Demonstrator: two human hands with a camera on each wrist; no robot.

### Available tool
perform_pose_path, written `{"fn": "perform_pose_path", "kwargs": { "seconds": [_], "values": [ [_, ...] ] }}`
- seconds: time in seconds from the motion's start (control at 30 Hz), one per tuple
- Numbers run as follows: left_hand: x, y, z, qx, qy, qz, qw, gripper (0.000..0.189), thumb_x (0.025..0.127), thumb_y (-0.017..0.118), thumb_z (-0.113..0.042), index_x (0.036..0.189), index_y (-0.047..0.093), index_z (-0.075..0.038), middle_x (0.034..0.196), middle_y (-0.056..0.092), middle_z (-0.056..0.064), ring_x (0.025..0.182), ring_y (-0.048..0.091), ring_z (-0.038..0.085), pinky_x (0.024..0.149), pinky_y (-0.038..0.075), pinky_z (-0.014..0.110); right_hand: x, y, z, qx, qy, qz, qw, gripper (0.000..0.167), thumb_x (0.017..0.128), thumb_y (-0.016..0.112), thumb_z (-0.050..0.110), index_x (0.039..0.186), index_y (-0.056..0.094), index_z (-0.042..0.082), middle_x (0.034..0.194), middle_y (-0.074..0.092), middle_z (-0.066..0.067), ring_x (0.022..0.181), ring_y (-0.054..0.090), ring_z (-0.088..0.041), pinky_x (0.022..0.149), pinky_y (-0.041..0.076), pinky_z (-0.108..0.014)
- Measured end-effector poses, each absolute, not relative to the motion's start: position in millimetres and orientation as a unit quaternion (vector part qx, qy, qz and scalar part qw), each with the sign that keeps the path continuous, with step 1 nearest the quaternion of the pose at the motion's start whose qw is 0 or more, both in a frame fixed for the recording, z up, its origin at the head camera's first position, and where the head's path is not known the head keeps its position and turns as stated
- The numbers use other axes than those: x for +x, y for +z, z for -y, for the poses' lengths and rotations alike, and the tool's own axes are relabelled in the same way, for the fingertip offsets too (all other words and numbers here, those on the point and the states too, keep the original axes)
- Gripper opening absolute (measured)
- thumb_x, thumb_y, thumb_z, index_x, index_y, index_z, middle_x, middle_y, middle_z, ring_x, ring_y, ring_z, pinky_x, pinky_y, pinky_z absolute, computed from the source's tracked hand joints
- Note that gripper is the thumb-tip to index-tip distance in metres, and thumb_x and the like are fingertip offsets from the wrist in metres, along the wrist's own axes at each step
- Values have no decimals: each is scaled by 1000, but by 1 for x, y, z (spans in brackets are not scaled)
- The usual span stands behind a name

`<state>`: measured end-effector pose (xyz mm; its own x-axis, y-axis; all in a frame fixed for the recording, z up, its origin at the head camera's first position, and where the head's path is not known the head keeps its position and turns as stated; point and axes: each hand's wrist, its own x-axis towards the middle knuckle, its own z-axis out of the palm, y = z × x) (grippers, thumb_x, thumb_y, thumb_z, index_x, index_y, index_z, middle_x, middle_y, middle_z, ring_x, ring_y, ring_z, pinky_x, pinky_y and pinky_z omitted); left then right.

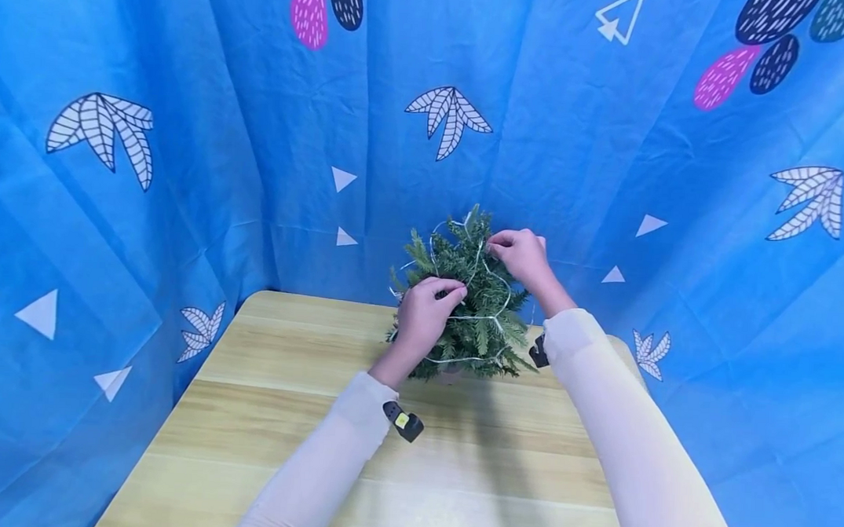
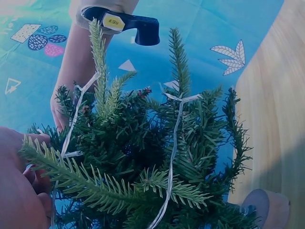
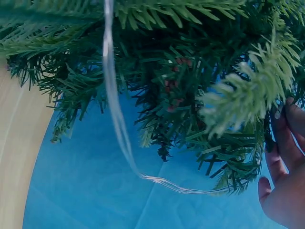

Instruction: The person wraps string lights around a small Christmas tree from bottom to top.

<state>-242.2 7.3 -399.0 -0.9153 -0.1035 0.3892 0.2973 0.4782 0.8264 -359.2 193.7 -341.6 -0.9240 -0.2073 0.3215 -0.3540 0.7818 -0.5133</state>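
Observation:
A small artificial Christmas tree stands on the table, with string lights on a pale wire draped around it. At its front left, my left hand pinches the wire between thumb and forefinger. The left wrist view shows that hand beside a light-tipped branch, the wire running past its fingertips. Up at the tree's right side, my right hand pinches a branch. In the right wrist view its fingers curl at the needles; I cannot tell if wire lies between them.
The light wood table carries the tree near its back edge. Behind and to both sides hangs a blue patterned curtain. The tree's round base shows in the left wrist view. Black wrist cameras are strapped over the pale sleeves.

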Motion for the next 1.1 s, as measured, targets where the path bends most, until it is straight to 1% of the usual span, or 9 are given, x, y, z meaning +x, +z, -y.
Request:
{"fn": "perform_pose_path", "kwargs": {
  "seconds": [0.2,0.3,0.4,0.57,0.6,0.8,0.9,1.0,1.1],
  "values": [
    [-245,-400,-7,-54,-521,830,190,16,93,71,-38,103,80,-29,106,73,-10,85,63,11,68,46,30,-358,-345,-194,149,286,939,123,20,98,66,23,109,78,11,113,76,-7,113,65,-30,112,21,-47],
    [-246,-401,-7,-55,-523,829,189,16,93,71,-38,103,80,-29,108,73,-10,82,62,11,67,46,31,-356,-345,-194,151,288,937,126,20,98,66,24,109,78,12,112,76,-7,112,64,-29,112,21,-47],
    [-247,-402,-7,-57,-527,827,189,16,94,71,-38,103,80,-29,108,73,-9,80,61,11,67,46,31,-353,-345,-194,148,297,934,132,21,98,67,26,109,79,12,111,76,-6,112,61,-28,111,21,-47],
    [-248,-406,-5,-61,-549,811,194,15,93,72,-36,102,80,-27,106,73,-9,81,62,11,66,48,30,-350,-348,-195,140,314,928,144,22,97,69,27,110,78,12,111,76,-8,110,56,-28,111,21,-48],
    [-248,-406,-4,-61,-554,807,195,14,93,73,-36,101,81,-27,106,73,-9,83,63,11,66,49,30,-349,-349,-196,137,320,926,143,23,97,69,28,110,78,11,111,75,-9,111,54,-28,112,20,-48],
    [-244,-407,6,-65,-594,781,182,14,92,74,-36,103,80,-27,110,72,-10,93,64,12,71,53,32,-342,-347,-199,123,363,911,152,26,95,71,30,112,77,12,120,69,-11,126,46,-30,116,19,-51],
    [-241,-406,11,-70,-611,771,165,18,93,74,-37,107,79,-27,113,71,-12,88,63,13,68,52,32,-339,-346,-204,127,364,910,155,30,97,69,32,118,75,12,128,68,-11,133,45,-31,120,16,-52],
    [-237,-407,19,-77,-625,761,153,24,93,73,-37,112,77,-23,112,71,-11,77,58,15,62,47,31,-333,-347,-210,131,364,910,145,35,99,65,34,125,71,12,136,63,-11,140,42,-31,122,14,-53],
    [-232,-406,29,-88,-637,749,156,31,93,73,-38,116,76,-19,108,73,-6,77,59,18,62,46,28,-324,-347,-215,129,381,905,135,38,101,62,37,130,68,13,142,59,-11,142,39,-32,120,19,-56]
  ]
}}
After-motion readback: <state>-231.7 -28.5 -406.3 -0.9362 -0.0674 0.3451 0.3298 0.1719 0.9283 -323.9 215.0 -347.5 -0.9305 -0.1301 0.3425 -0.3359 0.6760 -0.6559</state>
